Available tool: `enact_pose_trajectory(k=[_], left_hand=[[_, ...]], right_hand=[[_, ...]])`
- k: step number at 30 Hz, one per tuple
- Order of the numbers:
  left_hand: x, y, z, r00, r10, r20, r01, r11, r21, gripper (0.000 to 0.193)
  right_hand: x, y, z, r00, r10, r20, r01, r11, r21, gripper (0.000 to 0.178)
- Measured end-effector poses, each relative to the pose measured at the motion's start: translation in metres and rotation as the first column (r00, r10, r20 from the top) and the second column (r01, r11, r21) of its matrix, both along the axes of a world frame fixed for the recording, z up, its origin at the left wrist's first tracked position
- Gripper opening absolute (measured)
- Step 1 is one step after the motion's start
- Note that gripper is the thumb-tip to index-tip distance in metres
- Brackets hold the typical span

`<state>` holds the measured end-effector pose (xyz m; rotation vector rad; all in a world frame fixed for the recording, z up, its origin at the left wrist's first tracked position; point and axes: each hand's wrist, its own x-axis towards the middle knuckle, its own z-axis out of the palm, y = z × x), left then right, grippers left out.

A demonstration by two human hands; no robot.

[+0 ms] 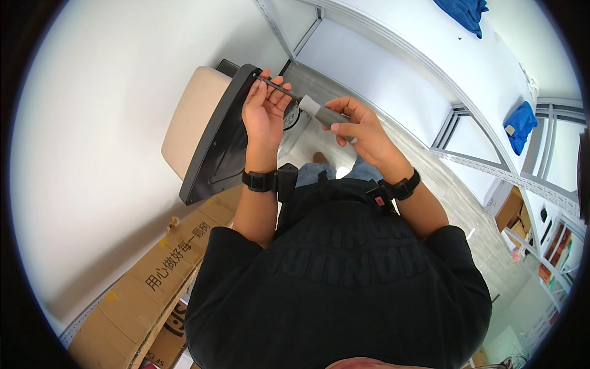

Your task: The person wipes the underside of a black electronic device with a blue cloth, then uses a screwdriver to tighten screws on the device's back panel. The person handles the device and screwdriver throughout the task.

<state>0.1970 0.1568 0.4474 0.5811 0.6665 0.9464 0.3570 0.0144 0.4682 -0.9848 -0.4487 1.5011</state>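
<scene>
My right hand [362, 130] is wrapped round the grey handle of a screwdriver [318, 111], whose thin dark shaft points up and left. The fingers of my left hand [267, 109] pinch the shaft near its tip. That tip meets the upper corner of a black plastic shell [220, 150] backed by a beige padded cushion [193, 117]; the piece looks like a chair seat or backrest. Any screw at the tip is too small to make out. The padded piece stands tilted to the left of my left forearm.
A long brown cardboard box [147, 289] lies at the lower left, beside a white wall [92, 141]. White metal-framed shelving [375, 61] runs along the far and right sides, with a blue cloth bundle [520, 128] on it. Grey floor [430, 163] shows between.
</scene>
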Motion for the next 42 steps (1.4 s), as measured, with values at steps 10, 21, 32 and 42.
enact_pose_trajectory(k=[10,21,32,42], left_hand=[[0.002,0.001,-0.002,0.998,0.052,-0.043,-0.053,0.998,-0.022,0.028],[0.002,0.001,-0.002,1.000,0.030,-0.005,-0.030,0.999,-0.029,0.028],[0.003,0.002,-0.004,0.997,0.022,0.072,-0.018,0.998,-0.057,0.035],[0.046,-0.010,-0.010,0.999,-0.001,-0.037,-0.002,0.996,-0.084,0.032]], right_hand=[[-0.003,0.002,0.005,0.999,-0.005,-0.036,0.005,1.000,-0.013,0.034],[0.000,0.001,0.002,0.993,0.007,-0.121,-0.008,1.000,-0.003,0.032],[0.010,-0.008,0.004,0.994,0.002,-0.109,-0.005,1.000,-0.025,0.031],[0.043,-0.037,-0.010,0.994,-0.063,-0.089,0.060,0.998,-0.033,0.034]])
